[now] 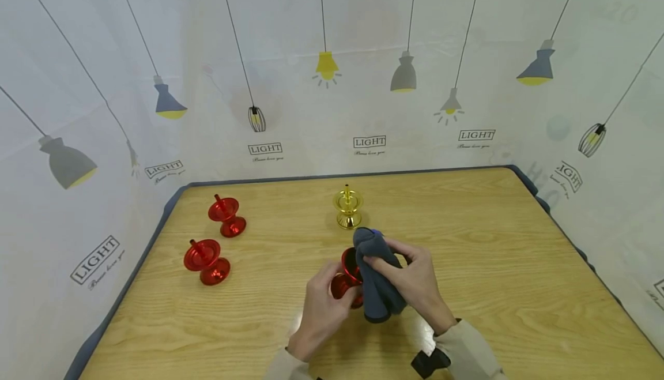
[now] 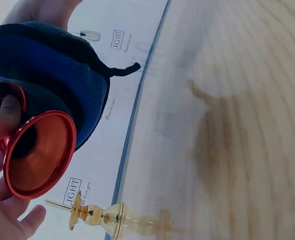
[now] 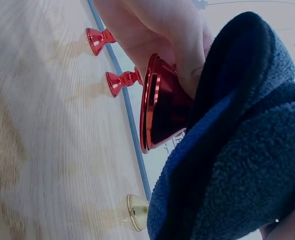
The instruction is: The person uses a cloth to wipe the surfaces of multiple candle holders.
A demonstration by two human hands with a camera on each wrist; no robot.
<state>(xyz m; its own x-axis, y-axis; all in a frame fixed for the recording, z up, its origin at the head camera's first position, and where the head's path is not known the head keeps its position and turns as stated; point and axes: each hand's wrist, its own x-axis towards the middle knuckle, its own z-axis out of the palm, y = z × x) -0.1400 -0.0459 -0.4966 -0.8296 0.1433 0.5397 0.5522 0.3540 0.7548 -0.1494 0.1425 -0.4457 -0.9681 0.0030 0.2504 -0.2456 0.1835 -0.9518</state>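
My left hand [image 1: 324,299] grips a shiny red candle holder [image 1: 349,282] by its narrow middle, above the near part of the table. In the left wrist view the flared, hollow base of this candle holder [image 2: 42,155] faces the camera. A folded dark blue-grey cloth [image 1: 381,279] is pinched in my right hand [image 1: 417,282] and presses against the holder's upper dish, hiding part of it. Seen from the right wrist, the cloth [image 3: 242,145] covers much of the frame, close beside the red base [image 3: 162,107].
A gold candle holder [image 1: 348,210] stands upright just beyond my hands. Two more red candle holders [image 1: 225,215] stand on the left of the wooden table [image 1: 493,253]. A white sheet printed with lamps [image 1: 311,11] hangs around the table's back and sides.
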